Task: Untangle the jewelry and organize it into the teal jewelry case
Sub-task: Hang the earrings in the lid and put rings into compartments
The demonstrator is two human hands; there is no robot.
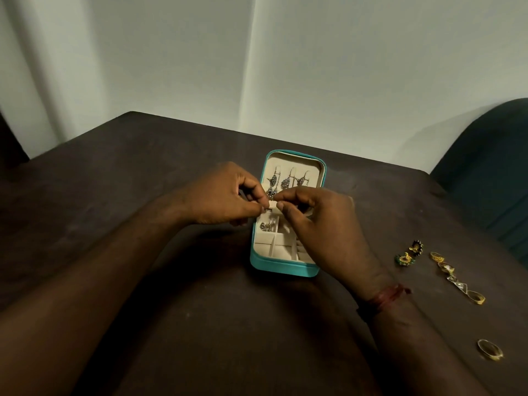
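Observation:
The teal jewelry case [281,268] lies open on the dark table, its cream lid [314,172] lying flat at the far end. Three silver drop earrings [288,181] hang in the lid. More silver pieces [267,226] lie in a near-left compartment. My left hand [223,195] and my right hand [320,221] meet over the case's middle, fingertips pinched together on a small silver piece [270,197]. What exactly they pinch is mostly hidden.
To the right of the case lie two green-and-gold earrings [408,254], a row of gold rings and a silver piece [457,278], and a single gold ring [490,349] near the front. A dark green chair back [491,167] stands at the table's right edge.

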